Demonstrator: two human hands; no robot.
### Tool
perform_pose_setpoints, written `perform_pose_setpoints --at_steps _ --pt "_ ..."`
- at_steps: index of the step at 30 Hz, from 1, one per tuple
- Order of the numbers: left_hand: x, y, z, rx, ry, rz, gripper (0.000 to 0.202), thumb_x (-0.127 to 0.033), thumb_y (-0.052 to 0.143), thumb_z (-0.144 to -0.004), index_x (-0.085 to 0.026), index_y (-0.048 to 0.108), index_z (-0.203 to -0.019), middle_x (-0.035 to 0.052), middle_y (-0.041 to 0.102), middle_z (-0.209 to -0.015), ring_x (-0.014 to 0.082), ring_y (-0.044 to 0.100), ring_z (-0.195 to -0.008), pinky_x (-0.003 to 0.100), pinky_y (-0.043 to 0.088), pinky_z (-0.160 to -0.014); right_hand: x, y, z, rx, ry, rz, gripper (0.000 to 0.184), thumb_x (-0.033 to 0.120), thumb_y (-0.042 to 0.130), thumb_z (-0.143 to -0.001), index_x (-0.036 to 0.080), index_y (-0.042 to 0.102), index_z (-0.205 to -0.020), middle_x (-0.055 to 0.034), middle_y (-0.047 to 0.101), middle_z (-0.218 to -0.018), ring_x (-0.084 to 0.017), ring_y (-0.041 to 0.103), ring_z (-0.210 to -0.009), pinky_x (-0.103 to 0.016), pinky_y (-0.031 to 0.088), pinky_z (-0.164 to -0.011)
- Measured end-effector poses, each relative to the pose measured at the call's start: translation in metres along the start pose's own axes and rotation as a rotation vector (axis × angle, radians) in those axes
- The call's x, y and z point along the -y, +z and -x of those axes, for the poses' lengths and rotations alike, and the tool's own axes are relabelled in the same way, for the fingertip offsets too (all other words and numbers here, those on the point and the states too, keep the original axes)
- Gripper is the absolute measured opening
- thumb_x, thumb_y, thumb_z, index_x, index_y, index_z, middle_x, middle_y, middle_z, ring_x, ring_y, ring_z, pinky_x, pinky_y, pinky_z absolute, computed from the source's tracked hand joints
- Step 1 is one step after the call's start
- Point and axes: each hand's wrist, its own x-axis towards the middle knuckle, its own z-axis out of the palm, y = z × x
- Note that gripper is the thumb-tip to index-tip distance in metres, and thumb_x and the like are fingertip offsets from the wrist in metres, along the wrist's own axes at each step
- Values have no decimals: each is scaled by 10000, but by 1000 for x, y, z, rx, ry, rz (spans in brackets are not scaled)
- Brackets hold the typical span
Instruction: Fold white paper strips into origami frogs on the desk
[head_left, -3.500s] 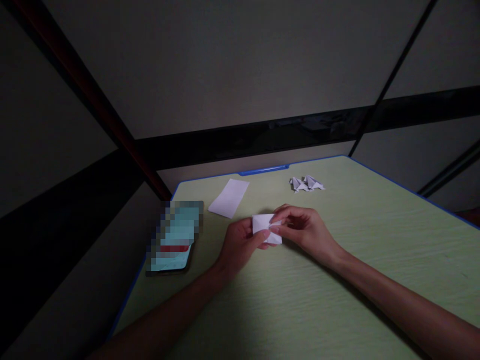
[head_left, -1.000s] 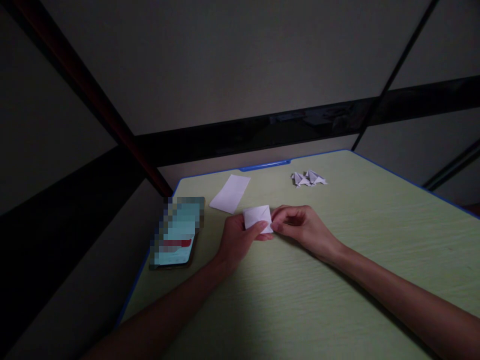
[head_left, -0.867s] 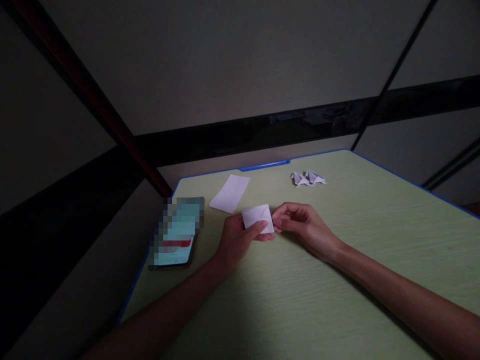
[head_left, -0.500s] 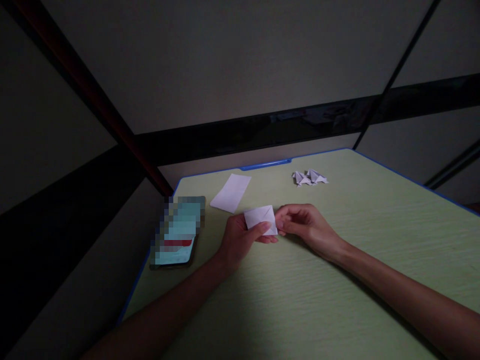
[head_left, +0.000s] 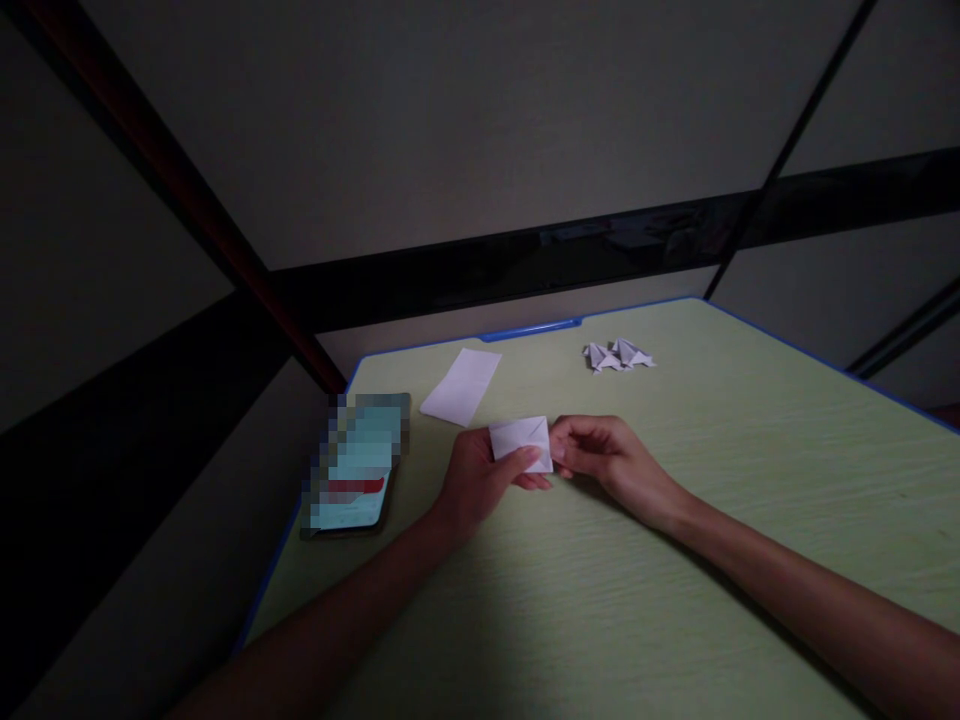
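Observation:
A small folded white paper [head_left: 519, 438] is held just above the pale green table [head_left: 675, 560], near its middle. My left hand [head_left: 480, 480] pinches the paper's lower left side, thumb on top. My right hand [head_left: 604, 455] pinches the paper's right edge with curled fingers. Creases show on the paper's face.
A flat white sheet [head_left: 461, 385] lies behind my hands. Two small folded paper figures [head_left: 619, 355] sit at the far side. A phone with a lit screen [head_left: 356, 465] rests at the table's left edge. The table has a blue rim [head_left: 532, 328]; dark walls surround it.
The folded paper has been turned and shifted slightly left and up since 3.5 s ago. In the last second both hands barely moved, still pinching it.

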Motion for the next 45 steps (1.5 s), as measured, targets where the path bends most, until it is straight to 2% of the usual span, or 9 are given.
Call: perform_pose_setpoints --at_steps 8,12,18,22,32,39,45 --pt "2 0 1 -5 11 13 163 -237 606 -617 -75 609 -609 35 616 -488 118 571 -430 188 450 -424 0 1 3 65 -38 45 143 233 562 -657 145 460 -608 32 451 -551 -78 398 -522 -209 297 -490" --pt "2 1 1 -10 19 24 150 -227 613 -609 -77 604 -609 30 616 -495 110 561 -420 184 442 -416 -1 0 5 116 -39 80 171 256 564 -671 150 437 -628 42 407 -559 -69 348 -507 -200 250 -456" --pt "1 1 2 1 18 32 143 -212 607 -614 -71 600 -590 25 596 -465 99 551 -410 176 437 -411 -1 2 2 111 -40 77 225 275 590 -676 143 428 -590 64 376 -500 -44 291 -447 -190 197 -413" --pt "4 -1 1 53 28 65 164 -237 611 -613 -75 596 -596 27 612 -502 99 546 -397 186 428 -398 1 2 1 171 -70 4 249 308 568 -697 138 434 -575 46 439 -506 -41 315 -442 -192 206 -414" --pt "4 -1 2 106 60 34 237 -296 566 -658 -66 619 -638 59 636 -542 90 538 -410 184 417 -411 -6 -1 -1 135 -32 -27 334 407 544 -686 129 462 -520 30 429 -481 -62 363 -446 -218 260 -451" --pt "3 -1 0 170 47 17 259 -285 505 -694 -57 626 -677 81 650 -586 98 553 -441 191 425 -438 -7 -1 0 155 -29 -77 282 351 494 -723 132 451 -552 23 439 -498 -69 371 -456 -229 259 -467" --pt "3 -1 0 257 -15 35 274 -278 472 -685 -53 627 -704 100 663 -626 128 586 -461 228 461 -477 -9 -4 -2 236 -26 -87 202 231 427 -740 135 438 -562 11 468 -499 -77 414 -462 -223 260 -458"
